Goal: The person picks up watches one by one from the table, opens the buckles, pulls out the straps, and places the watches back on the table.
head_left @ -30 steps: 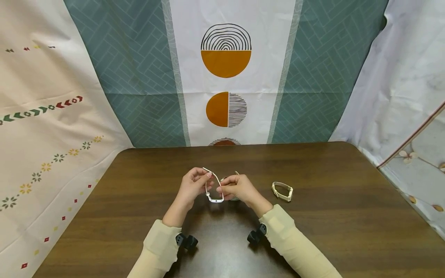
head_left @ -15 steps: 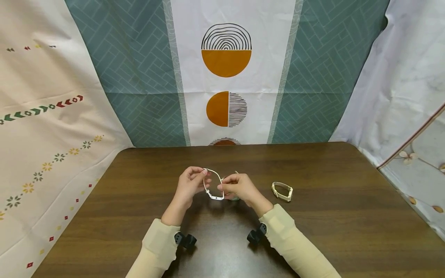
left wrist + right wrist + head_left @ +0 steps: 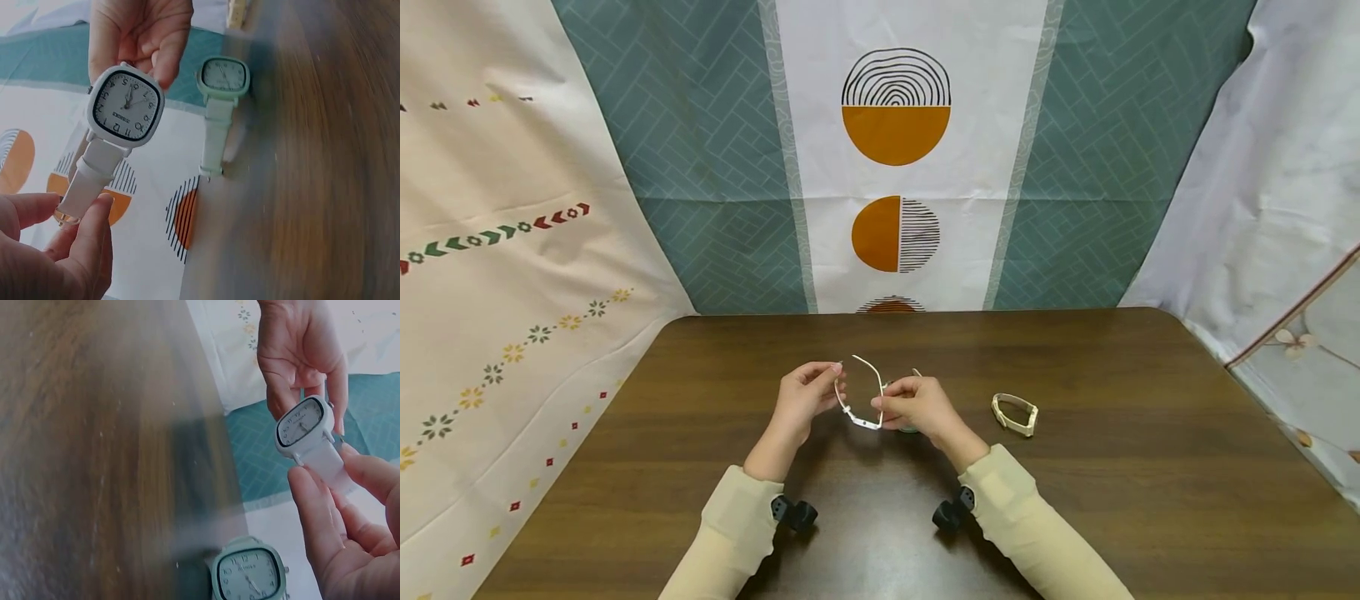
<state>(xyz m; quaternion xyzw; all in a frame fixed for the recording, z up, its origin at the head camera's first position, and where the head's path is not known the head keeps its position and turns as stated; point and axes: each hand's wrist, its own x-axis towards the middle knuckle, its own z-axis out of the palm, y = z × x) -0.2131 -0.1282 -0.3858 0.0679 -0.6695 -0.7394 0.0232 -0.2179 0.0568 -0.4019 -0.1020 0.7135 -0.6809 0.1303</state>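
Note:
A white wristwatch (image 3: 867, 423) with a squarish case is held above the table between both hands. My left hand (image 3: 799, 402) pinches the buckle end of its strap, seen closely in the left wrist view, where the dial (image 3: 127, 106) faces the camera. My right hand (image 3: 921, 408) pinches the other strap half close to the case. That half's free tip (image 3: 865, 361) stands up in a curve, apart from the buckle end. Just beyond my right hand is a pale green wristwatch (image 3: 224, 76), mostly hidden by that hand in the head view.
On the brown wooden table (image 3: 715, 500), a cream-coloured wristwatch (image 3: 1015, 415) lies to the right of my right hand, its strap closed in a loop. Patterned cloths hang behind the table (image 3: 895, 242) and at both sides.
The strap's free tip has come away from the buckle end, opening a gap at the top of the loop. My left hand has shifted slightly left; the right hand keeps its grip.

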